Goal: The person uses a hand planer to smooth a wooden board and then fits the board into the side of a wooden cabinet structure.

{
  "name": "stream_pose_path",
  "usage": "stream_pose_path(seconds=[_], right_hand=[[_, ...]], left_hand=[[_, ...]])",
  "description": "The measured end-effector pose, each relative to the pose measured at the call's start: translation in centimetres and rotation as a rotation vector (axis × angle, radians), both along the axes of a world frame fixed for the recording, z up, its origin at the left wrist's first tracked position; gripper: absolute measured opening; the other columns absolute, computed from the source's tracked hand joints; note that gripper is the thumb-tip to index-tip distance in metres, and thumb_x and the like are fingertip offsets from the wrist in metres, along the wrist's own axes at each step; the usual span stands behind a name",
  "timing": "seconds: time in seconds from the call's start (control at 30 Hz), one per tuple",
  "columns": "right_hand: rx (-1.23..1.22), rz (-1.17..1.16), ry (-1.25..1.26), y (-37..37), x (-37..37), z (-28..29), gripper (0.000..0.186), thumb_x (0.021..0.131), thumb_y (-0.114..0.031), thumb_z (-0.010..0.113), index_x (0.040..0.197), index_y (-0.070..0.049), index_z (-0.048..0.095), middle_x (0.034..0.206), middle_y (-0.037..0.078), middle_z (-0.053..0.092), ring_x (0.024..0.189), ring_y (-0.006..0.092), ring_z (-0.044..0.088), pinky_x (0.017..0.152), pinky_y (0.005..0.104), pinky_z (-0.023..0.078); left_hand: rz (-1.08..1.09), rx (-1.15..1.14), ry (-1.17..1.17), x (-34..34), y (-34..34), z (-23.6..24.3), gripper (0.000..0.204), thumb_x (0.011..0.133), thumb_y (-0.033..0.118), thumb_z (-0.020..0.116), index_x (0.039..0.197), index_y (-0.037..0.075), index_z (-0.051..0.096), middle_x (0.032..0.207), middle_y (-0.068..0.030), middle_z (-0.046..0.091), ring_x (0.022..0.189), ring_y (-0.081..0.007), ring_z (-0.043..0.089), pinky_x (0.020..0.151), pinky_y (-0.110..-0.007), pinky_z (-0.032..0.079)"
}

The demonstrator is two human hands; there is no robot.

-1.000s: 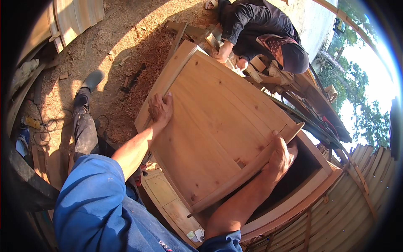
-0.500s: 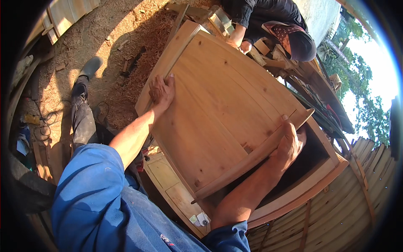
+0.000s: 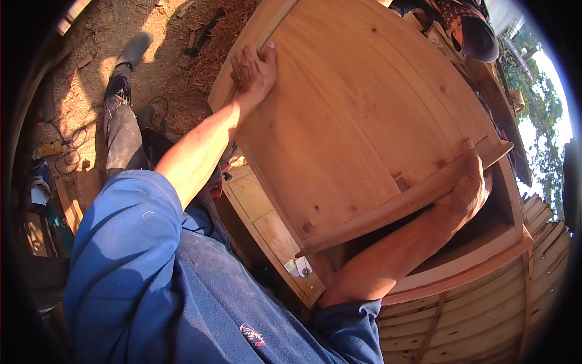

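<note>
A pale brown wooden cabinet [image 3: 339,121] lies tilted before me, with a broad smooth panel facing up and an open dark cavity at its lower right end. My left hand [image 3: 253,74] is closed at the rail along the upper left edge, fingers bent over it and thumb on the panel side. My right hand [image 3: 465,193] grips the raised wooden lip [image 3: 388,209] near its right end. Its thumb lies on top, while the fingers go under and are mostly hidden. The right forearm crosses the cavity.
Past the cabinet a person in a cap [image 3: 476,33] is partly in view. A paler wooden piece [image 3: 260,221] lies below its left side. Wood shavings [image 3: 200,79] cover the ground. A yellow tool [image 3: 51,148] with a cable is at far left; ribbed sheeting [image 3: 473,312] lies lower right.
The cabinet and both hands now appear farther right in the picture, with the cabinet's top cut off by the upper edge. Both hands keep their holds. Less of the other person shows.
</note>
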State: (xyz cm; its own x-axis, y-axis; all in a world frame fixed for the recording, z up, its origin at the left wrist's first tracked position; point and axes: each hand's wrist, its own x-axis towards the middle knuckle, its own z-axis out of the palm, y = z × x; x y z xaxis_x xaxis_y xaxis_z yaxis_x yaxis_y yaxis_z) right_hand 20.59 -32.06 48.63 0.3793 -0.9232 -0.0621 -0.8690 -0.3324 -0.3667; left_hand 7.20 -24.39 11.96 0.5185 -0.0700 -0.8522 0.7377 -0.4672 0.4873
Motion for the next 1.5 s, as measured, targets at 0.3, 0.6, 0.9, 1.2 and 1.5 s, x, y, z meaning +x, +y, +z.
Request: stream_pose_path(seconds=[0.3, 0.6, 0.9, 1.2, 1.5], right_hand=[[-0.12, -0.07, 0.058, 0.3, 0.2, 0.3, 0.052, 0.08, -0.017, 0.079, 0.124, 0.001, 0.059, 0.104, 0.013, 0.064, 0.084, 0.025, 0.066, 0.064, 0.0338, 0.057], [-0.062, 0.016, -0.034, 1.1, 0.5, -0.3, 0.057, 0.08, -0.027, 0.078, 0.124, 0.003, 0.058, 0.107, 0.014, 0.063, 0.086, 0.022, 0.065, 0.067, 0.0302, 0.054], [-0.069, 0.034, -0.105, 0.9, 0.4, 0.2, 0.065, 0.078, -0.019, 0.078, 0.131, 0.009, 0.052, 0.101, 0.014, 0.064, 0.081, 0.0218, 0.064, 0.063, 0.0311, 0.053], [-0.132, -0.113, 0.029, 1.5, 1.2, 0.5, 0.057, 0.079, -0.022, 0.074, 0.125, 0.007, 0.056, 0.1, 0.014, 0.065, 0.084, 0.0216, 0.065, 0.07, 0.0311, 0.054], [-0.088, -0.015, -0.04, 1.4, -0.1, 1.1, 0.059, 0.08, -0.023, 0.074, 0.127, 0.007, 0.056, 0.102, 0.014, 0.066, 0.086, 0.0215, 0.065, 0.071, 0.0301, 0.053]], left_hand=[[0.009, -0.024, 0.015, 0.0, -0.4, 0.6, 0.054, 0.095, 0.056, 0.054, 0.103, 0.002, 0.057, 0.12, -0.0188, 0.055, 0.12, -0.0391, 0.048, 0.096, -0.059, 0.042], [-0.008, 0.009, 0.042, 0.0, 0.0, 0.1, 0.053, 0.096, 0.055, 0.055, 0.104, 0.002, 0.055, 0.121, -0.0194, 0.054, 0.121, -0.0396, 0.048, 0.095, -0.058, 0.043], [-0.012, 0.058, -0.012, 0.6, -0.3, 1.0, 0.047, 0.097, 0.049, 0.056, 0.1, 0.002, 0.054, 0.111, -0.0176, 0.055, 0.115, -0.0389, 0.05, 0.089, -0.058, 0.046], [-0.006, 0.021, -0.081, -0.6, -0.3, -0.4, 0.049, 0.096, 0.049, 0.059, 0.096, 0.0, 0.055, 0.105, -0.0211, 0.056, 0.108, -0.0418, 0.053, 0.086, -0.056, 0.047], [0.012, -0.054, -0.105, -0.8, 0.2, -0.1, 0.045, 0.095, 0.044, 0.062, 0.089, 0.001, 0.054, 0.099, -0.0212, 0.056, 0.102, -0.0422, 0.054, 0.083, -0.056, 0.046]])
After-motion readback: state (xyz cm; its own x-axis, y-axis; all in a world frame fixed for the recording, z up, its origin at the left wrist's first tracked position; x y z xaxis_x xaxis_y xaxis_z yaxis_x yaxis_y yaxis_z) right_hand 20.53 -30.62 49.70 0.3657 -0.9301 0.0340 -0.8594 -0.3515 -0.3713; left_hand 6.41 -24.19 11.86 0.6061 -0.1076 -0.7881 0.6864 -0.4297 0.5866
